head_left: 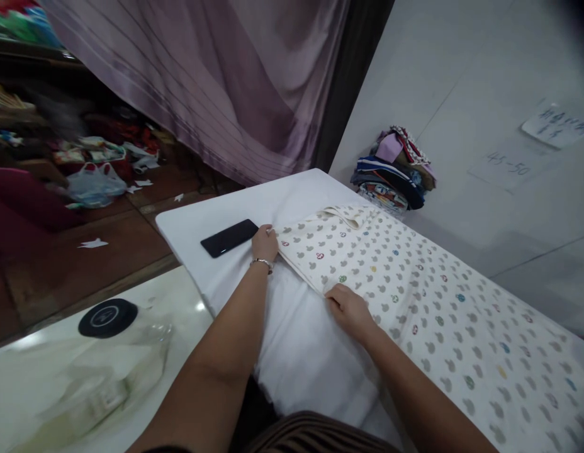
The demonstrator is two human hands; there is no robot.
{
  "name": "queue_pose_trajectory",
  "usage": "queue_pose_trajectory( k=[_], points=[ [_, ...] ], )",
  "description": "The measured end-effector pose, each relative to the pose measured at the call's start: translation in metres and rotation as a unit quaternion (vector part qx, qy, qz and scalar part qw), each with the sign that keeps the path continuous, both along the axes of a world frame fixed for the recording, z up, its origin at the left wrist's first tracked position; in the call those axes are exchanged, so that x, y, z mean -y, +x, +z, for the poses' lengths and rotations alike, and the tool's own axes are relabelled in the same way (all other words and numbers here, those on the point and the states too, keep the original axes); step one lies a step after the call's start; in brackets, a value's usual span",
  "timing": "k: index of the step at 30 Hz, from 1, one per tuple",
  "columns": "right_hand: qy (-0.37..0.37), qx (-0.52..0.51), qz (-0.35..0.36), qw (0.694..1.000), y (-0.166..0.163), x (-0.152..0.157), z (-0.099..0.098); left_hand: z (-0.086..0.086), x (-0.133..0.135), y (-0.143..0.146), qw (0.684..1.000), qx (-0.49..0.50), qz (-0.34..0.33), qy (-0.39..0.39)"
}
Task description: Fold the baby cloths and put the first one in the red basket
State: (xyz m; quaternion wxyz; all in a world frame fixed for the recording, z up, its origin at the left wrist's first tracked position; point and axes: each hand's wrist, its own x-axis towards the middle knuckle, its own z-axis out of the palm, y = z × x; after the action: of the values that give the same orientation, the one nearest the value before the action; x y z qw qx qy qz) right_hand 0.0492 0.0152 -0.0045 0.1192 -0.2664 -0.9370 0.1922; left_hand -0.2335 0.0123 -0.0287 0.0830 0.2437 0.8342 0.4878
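Note:
A cream cloth (405, 270) printed with small grey and coloured motifs lies along the white-covered table (292, 195). My left hand (265, 244), with a bracelet at the wrist, is closed on its left corner. Farther right along the same near edge, my right hand (351, 309) pinches the fabric between thumb and fingers. Between the two hands the edge runs fairly straight. At the far side, one part of the cloth is folded over in a loose curl. A black phone (230, 238) lies flat just left of my left hand.
Folded clothes (391, 167) are stacked by the wall at the table's far side. A lower white table (179, 292) on the left bears a black round-lidded item (107, 317) and clear plastic. A purple curtain (216, 82) hangs behind; a plastic bag (96, 184) sits on the floor.

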Motion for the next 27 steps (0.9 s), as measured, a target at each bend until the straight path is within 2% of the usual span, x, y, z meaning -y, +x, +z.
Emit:
queue_pose_trajectory(
  k=[3,7,13,20,27],
  points=[
    [0.022,-0.009,0.0,1.0,-0.016,-0.002,0.007,0.0,0.0,0.0,1.0,-0.001,0.0,-0.005],
    [0.051,-0.018,-0.008,0.998,-0.053,-0.009,0.013,0.002,0.001,0.001,1.0,-0.001,0.0,-0.01],
    [0.048,0.087,-0.011,0.995,-0.099,-0.016,0.008,0.003,0.002,0.001,1.0,0.0,0.0,-0.014],
    [0.086,0.148,-0.005,0.985,-0.102,-0.015,0.004,0.004,0.002,0.003,1.0,-0.005,-0.004,-0.015],
    [0.09,0.111,0.023,0.989,-0.101,-0.008,0.007,0.008,0.004,0.003,1.0,-0.008,-0.005,-0.019]
  ],
)
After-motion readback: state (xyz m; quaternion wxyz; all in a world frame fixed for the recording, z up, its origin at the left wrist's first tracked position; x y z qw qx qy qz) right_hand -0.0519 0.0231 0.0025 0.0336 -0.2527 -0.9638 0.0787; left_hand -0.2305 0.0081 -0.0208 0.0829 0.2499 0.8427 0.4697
